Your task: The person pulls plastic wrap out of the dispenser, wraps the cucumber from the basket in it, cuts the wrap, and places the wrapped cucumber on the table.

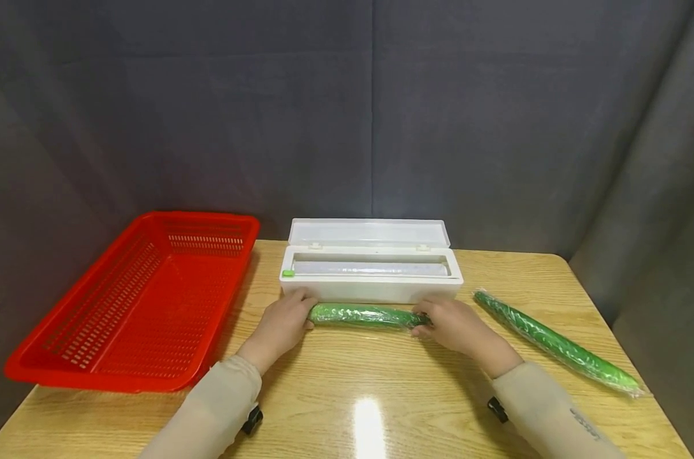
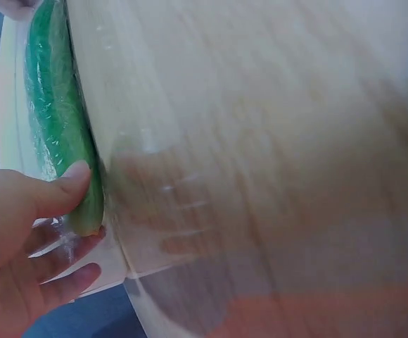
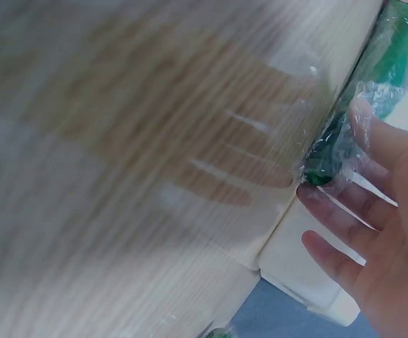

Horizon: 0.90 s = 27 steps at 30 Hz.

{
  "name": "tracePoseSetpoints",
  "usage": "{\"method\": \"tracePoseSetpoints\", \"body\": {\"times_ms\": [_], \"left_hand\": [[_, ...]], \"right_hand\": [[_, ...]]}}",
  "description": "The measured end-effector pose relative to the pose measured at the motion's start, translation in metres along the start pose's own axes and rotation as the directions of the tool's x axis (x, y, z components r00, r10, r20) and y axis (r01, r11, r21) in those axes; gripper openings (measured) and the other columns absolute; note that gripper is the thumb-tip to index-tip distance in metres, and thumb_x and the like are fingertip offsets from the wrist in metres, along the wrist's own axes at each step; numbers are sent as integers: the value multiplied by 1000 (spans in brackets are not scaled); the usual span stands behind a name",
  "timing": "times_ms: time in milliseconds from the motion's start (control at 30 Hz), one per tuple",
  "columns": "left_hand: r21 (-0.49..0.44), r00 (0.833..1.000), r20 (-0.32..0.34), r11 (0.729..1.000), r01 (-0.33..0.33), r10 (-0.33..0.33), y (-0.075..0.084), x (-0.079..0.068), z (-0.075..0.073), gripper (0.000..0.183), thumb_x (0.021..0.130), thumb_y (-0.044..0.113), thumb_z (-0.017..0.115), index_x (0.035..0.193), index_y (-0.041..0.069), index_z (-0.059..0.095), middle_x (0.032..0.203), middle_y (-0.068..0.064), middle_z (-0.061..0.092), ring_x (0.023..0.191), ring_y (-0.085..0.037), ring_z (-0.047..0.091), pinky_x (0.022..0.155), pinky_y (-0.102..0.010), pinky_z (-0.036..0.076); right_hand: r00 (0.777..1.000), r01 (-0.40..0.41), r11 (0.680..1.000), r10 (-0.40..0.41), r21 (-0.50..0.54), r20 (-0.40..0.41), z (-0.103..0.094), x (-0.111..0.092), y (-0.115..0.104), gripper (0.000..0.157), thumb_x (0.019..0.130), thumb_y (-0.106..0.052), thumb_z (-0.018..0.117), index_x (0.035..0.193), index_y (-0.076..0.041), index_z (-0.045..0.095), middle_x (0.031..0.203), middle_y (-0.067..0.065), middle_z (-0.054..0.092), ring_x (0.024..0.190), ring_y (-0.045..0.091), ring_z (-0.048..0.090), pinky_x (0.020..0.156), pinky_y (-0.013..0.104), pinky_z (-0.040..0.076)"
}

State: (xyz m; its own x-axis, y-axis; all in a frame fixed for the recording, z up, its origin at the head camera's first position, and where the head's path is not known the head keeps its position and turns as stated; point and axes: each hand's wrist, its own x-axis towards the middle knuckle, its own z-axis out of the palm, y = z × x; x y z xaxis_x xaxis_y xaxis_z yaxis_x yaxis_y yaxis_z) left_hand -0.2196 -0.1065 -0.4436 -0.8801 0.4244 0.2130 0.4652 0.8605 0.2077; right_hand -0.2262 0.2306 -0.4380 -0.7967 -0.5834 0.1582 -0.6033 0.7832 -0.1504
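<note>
A cucumber (image 1: pixel 361 314) in clear plastic film lies crosswise in front of an opened white cling film box (image 1: pixel 369 291). My left hand (image 1: pixel 282 320) pinches its paler left end, and in the left wrist view the thumb (image 2: pixel 74 179) presses on top of the cucumber (image 2: pixel 60 105). At the darker right end, my right hand (image 1: pixel 452 324) grips the cucumber. The right wrist view has loose, crinkled film (image 3: pixel 352 158) bunched around that end, under the right thumb (image 3: pixel 373 134). Inside the box sits a film roll (image 1: pixel 369 268), with a small green slider (image 1: pixel 288 273) at its left.
Another film-wrapped cucumber (image 1: pixel 559 341) lies slanted on the right of the wooden table (image 1: pixel 318 395). On the left stands a red plastic basket (image 1: pixel 166 306) with slotted sides. The box's lid (image 1: pixel 369 233) stands raised before a dark grey curtain (image 1: pixel 369 127).
</note>
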Motion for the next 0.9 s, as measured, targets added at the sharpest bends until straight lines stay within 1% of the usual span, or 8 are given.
{"method": "tracePoseSetpoints", "body": {"times_ms": [167, 233, 333, 500, 567, 633, 800, 900], "left_hand": [[-24, 998, 3, 998, 58, -58, 3, 1, -1, 31, 82, 12, 80, 108, 10, 63, 102, -8, 67, 97, -31, 66, 72, -49, 54], [-31, 998, 12, 997, 68, -68, 4, 1, -1, 23, 83, 12, 78, 100, 12, 62, 95, -6, 66, 93, -31, 66, 70, -49, 54], [-29, 996, 28, 996, 81, -80, 6, 0, -1, 17, 87, 13, 75, 99, 11, 64, 97, -7, 66, 96, -31, 65, 75, -50, 53], [16, 997, 38, 998, 68, -68, 10, -2, -2, 42, 84, 20, 80, 120, 4, 65, 118, -13, 62, 114, -33, 59, 87, -51, 51], [39, 998, 27, 998, 55, -56, 10, -2, -3, 52, 81, 21, 83, 125, 3, 64, 121, -15, 60, 115, -33, 58, 87, -51, 51], [56, 999, 16, 997, 50, -51, 9, -2, -4, 52, 79, 20, 84, 125, 5, 65, 121, -15, 60, 114, -33, 58, 87, -50, 51], [65, 998, 19, 996, 66, -68, 6, 0, -6, 51, 78, 20, 84, 124, 7, 66, 120, -12, 65, 110, -33, 63, 86, -49, 52], [25, 995, 19, 995, 96, -96, 4, 1, -7, 45, 77, 20, 84, 116, 8, 66, 106, -11, 70, 97, -33, 67, 76, -48, 54]], "right_hand": [[1000, 11, 1000, -11, -10, -14, 2, 3, 1, 29, 85, -25, 78, 106, -7, 70, 103, 5, 68, 94, 25, 65, 78, 42, 54], [1000, 8, 1000, -8, -7, -19, 2, 3, 1, 27, 87, -23, 77, 107, -6, 70, 105, 6, 68, 97, 27, 65, 81, 44, 54], [999, 21, 1000, -20, 5, -39, 2, 4, 2, 25, 87, -20, 76, 105, -5, 69, 103, 7, 68, 97, 27, 65, 82, 43, 53], [998, 16, 997, -12, 74, -54, 3, 7, 5, 18, 87, -16, 76, 93, -8, 61, 82, -1, 58, 72, 14, 53, 64, 32, 47], [999, 1, 996, 3, 86, -52, 3, 8, 6, 20, 87, -16, 76, 90, -11, 57, 77, -4, 52, 66, 10, 45, 58, 28, 41], [998, 3, 997, 2, 75, -60, 2, 7, 6, 19, 87, -18, 75, 90, -11, 57, 76, -6, 51, 64, 8, 43, 55, 27, 39], [998, 10, 998, -6, 61, -65, 0, 2, 6, 23, 86, -23, 76, 102, -9, 65, 93, -1, 65, 80, 15, 61, 67, 33, 52], [999, 15, 998, -12, 54, -53, -1, 1, 6, 33, 82, -18, 81, 109, -7, 66, 105, 5, 68, 94, 23, 66, 77, 39, 55]]}}
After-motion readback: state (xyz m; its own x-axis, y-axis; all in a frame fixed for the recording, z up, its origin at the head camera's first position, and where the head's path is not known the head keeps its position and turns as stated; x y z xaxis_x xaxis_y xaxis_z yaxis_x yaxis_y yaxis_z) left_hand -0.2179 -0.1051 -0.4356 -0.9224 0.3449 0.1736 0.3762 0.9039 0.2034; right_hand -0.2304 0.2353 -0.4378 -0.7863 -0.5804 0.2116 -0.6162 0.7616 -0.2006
